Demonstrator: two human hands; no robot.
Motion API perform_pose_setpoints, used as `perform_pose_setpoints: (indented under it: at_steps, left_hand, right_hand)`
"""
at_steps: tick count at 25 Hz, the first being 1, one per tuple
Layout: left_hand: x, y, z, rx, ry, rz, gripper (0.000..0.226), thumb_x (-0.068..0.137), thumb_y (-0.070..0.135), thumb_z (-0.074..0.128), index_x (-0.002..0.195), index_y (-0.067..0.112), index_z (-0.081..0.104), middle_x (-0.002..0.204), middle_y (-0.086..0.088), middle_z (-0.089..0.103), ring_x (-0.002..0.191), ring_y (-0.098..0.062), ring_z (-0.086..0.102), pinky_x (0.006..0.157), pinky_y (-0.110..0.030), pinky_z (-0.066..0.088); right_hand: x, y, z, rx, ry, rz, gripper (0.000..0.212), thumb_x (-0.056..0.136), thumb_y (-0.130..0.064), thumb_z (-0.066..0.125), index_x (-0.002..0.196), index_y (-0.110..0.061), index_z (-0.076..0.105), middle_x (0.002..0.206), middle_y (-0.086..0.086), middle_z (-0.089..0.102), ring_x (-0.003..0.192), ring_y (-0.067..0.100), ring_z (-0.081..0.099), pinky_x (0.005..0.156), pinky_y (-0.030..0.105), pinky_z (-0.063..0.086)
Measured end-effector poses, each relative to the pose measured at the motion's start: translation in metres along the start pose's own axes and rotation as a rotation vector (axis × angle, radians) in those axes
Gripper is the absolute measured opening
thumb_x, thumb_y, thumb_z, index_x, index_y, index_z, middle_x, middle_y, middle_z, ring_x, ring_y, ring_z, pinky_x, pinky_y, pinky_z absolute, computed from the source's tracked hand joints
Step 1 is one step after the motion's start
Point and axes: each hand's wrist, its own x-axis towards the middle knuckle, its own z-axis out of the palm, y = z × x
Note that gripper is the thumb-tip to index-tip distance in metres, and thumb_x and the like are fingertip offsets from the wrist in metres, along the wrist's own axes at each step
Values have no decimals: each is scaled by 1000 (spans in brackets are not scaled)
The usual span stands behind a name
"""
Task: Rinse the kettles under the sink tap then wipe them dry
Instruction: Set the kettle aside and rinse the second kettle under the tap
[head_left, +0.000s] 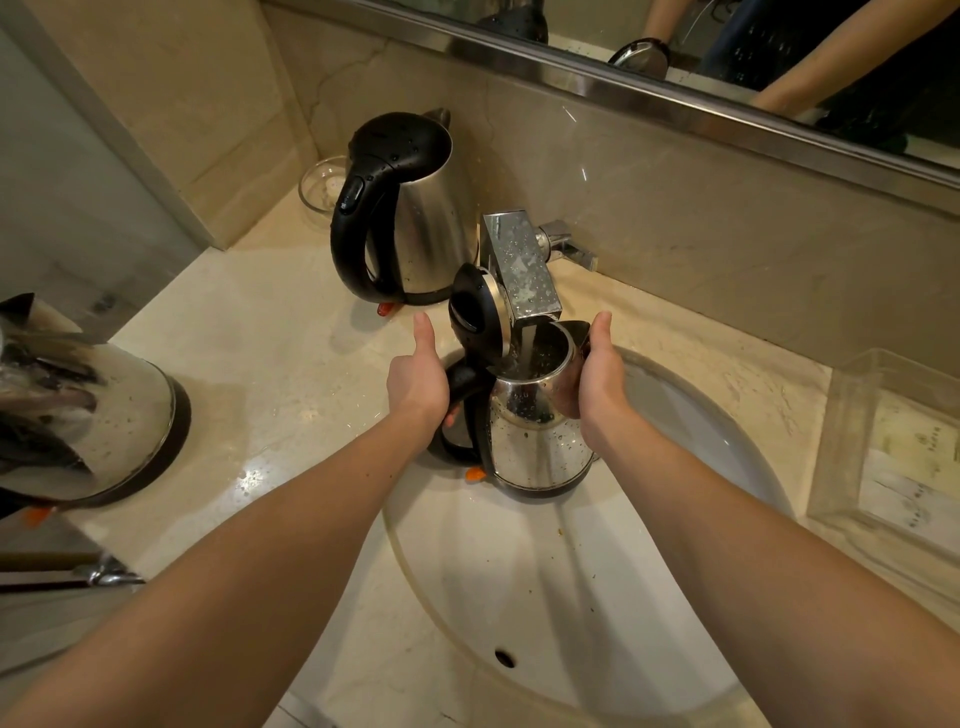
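You are holding the kettle over the far side of the sink, its mouth right under the tap so the stream is falling straight inside. Your left hand is wrapping the black handle, thumb raised, taking the weight; your right hand is cupping the steel body, fingers curled round it, steadying it. The lid is standing tipped back leftward, clear of the water. A second kettle is waiting on the counter far left, a third kettle near left
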Motion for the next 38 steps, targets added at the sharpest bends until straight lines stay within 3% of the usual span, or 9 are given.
perform_pose_setpoints:
  at_steps: [2, 9, 15, 21, 25, 29, 32, 36, 38]
  left_hand:
    - [0, 0, -1, -4, 2, -7, 75, 97, 75, 14, 76, 12, 47, 75, -13, 53, 52, -20, 52, 38, -23, 44]
    - [1, 0, -1, -4, 6, -23, 76, 96, 76, 14, 80, 11, 49, 78, -14, 53, 57, -20, 53, 44, -26, 46]
    - [1, -2, -2, -3, 8, -23, 76, 95, 77, 15, 79, 11, 49, 79, -14, 55, 62, -22, 55, 49, -29, 48]
    - [-3, -1, -6, 2, 16, -31, 77, 96, 76, 15, 92, 9, 52, 80, -14, 56, 61, -21, 56, 43, -26, 46]
    - [-3, 0, -5, -4, -4, -27, 78, 96, 76, 15, 87, 8, 52, 79, -15, 55, 57, -21, 54, 45, -27, 47]
    - [-4, 1, -5, -12, -3, -20, 76, 97, 74, 14, 86, 10, 53, 71, -12, 53, 52, -19, 52, 44, -27, 46]
    - [-6, 1, -6, -18, -5, -24, 74, 98, 74, 15, 85, 11, 52, 69, -10, 53, 52, -19, 52, 43, -26, 45]
    - [-4, 1, -5, -10, 0, -23, 76, 97, 75, 15, 91, 10, 53, 71, -11, 55, 54, -20, 54, 43, -26, 45]
    - [-4, 1, -5, -11, -4, -21, 76, 97, 75, 15, 87, 10, 53, 71, -11, 55, 54, -20, 54, 44, -27, 46]
  right_hand:
    - [1, 1, 0, -7, -2, -4, 66, 95, -71, 31, 118, -21, 68, 91, -4, 73, 100, 18, 66, 96, 37, 49]
    - [2, -1, 3, -27, 11, 9, 67, 92, -75, 31, 108, -23, 70, 89, -4, 74, 95, 18, 67, 90, 36, 51]
    - [0, 0, 3, -29, -5, 36, 80, 85, -81, 32, 134, -23, 60, 117, 1, 71, 115, 23, 63, 105, 44, 47]
    - [1, 0, 4, -46, -8, 37, 74, 93, -74, 30, 131, -20, 62, 105, 1, 72, 105, 21, 65, 99, 39, 50]
    - [5, 0, 3, -53, 2, 36, 71, 94, -73, 28, 123, -19, 65, 85, -4, 74, 88, 15, 66, 79, 31, 50]
    - [8, 1, 2, -54, -13, 31, 70, 95, -72, 26, 111, -19, 69, 92, -3, 71, 92, 17, 65, 94, 37, 51]
    - [7, 1, 3, -58, -13, 35, 73, 94, -74, 27, 124, -20, 66, 104, -1, 73, 103, 19, 66, 99, 39, 50]
    - [7, 0, 2, -78, -12, 40, 69, 97, -69, 25, 111, -20, 70, 90, -4, 74, 88, 12, 64, 73, 28, 45]
    - [7, 0, 0, -71, -14, 50, 65, 97, -69, 26, 101, -21, 70, 78, -7, 72, 86, 12, 64, 72, 27, 46]
